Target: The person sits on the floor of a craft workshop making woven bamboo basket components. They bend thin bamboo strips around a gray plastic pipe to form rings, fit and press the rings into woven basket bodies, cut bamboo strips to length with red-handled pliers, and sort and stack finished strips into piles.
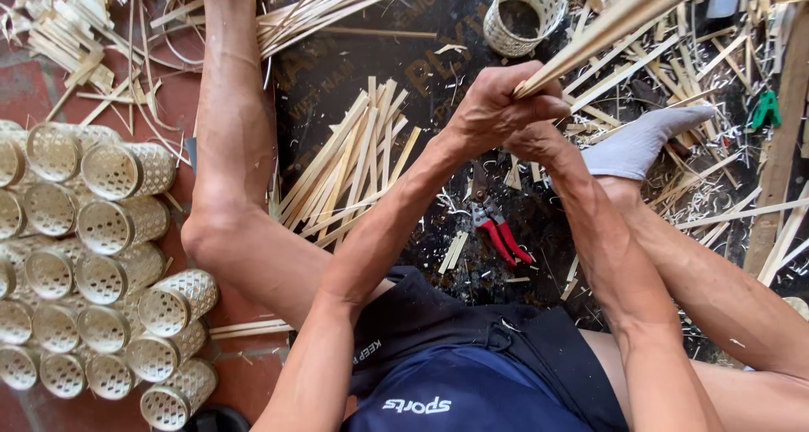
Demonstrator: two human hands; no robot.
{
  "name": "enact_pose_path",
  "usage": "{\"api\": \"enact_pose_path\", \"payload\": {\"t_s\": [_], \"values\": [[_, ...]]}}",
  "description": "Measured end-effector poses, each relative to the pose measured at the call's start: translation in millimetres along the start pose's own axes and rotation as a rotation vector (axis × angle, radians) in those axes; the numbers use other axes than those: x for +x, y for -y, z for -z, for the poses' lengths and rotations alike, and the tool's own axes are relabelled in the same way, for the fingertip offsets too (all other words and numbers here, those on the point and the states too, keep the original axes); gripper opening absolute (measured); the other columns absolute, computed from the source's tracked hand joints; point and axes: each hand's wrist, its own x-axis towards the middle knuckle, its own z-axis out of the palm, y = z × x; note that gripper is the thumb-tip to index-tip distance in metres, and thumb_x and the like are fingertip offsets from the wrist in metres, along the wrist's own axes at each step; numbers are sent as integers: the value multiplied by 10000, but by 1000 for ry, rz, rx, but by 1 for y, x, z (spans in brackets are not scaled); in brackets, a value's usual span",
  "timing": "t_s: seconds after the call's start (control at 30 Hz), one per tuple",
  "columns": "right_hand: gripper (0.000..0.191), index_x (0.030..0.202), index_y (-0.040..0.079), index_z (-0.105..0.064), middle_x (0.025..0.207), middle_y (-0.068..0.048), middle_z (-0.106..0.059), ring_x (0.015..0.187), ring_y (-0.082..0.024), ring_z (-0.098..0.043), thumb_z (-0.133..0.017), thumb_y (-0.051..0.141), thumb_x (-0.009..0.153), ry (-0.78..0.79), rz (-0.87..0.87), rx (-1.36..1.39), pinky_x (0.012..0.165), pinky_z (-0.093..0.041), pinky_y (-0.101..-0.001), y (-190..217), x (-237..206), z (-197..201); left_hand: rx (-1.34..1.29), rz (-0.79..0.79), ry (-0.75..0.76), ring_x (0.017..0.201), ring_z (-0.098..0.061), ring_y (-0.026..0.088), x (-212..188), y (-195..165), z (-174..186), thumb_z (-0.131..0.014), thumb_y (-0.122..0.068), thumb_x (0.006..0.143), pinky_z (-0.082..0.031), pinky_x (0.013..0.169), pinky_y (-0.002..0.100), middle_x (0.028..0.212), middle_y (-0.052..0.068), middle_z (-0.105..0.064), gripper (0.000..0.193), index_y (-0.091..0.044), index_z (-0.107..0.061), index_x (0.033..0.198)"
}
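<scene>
Gripping the bundle of bamboo strips (624, 15) near its lower end, I had my left hand (497, 103) curled tight round it, fingers pressed together over the slats, while my right hand (539, 141) sat just under and behind it, mostly hidden, so whether its grip was pinching the strips or only steadying them could not be told. The bundle slanted up and away to the far right, above my grey sock (640, 141), clear of the floor. To do this well, I judged, the ends had to be kept flush and the slats flat against each other, with a firm but not crushing hold, since thin bamboo seemed likely to splay or split under a twist. On the dark mat (337, 69) in front of me lay a loose fan of cut strips (354, 166), and just near my right forearm the red-handled pruning shears (497, 225) rested among shavings. As for containers, a stack of small woven baskets (101, 272) lay on their sides at the left, mouths turned toward me; each one I could see into looked empty. One more open woven ring (524, 10), bottomless or unfinished so far as I could tell, stood at the far side, nothing inside it. A green clip (765, 110) lay far right amid offcuts.
</scene>
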Motion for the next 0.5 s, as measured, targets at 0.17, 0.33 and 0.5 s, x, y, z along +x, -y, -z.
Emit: {"api": "enact_pose_path", "payload": {"t_s": [0.17, 0.33, 0.5], "values": [[305, 1244, -8, -614, 1178, -120, -670, 1108, -215, -622, -616, 95, 956, 32, -15, -12, 967, -529, -352, -16, 4, 0, 194, 14, -44, 641, -597, 117, -7, 19, -3, -835, -287, 897, -484, 578, 317, 703, 30, -607, 273, -47, -706, 900], [294, 1215, -1, -650, 1146, -117, -702, 1079, -206, -648, -642, 119, 947, 71, -45, -27, 954, -544, -355, -8, 15, -3, 144, -55, -59, 730, -696, 80, -3, 28, -5, -799, -306, 960, -568, 634, 287, 806, -20, -695, 215, -107, -730, 1007], [285, 1187, 7, -685, 1113, -114, -734, 1050, -197, -673, -668, 143, 937, 179, -166, -67, 941, -560, -357, 24, 6, -14, -167, 104, -93, 696, -505, 45, -8, -6, -3, -661, -353, 1073, -452, 620, 226, 797, -71, -532, 431, -86, -608, 1406]]}}
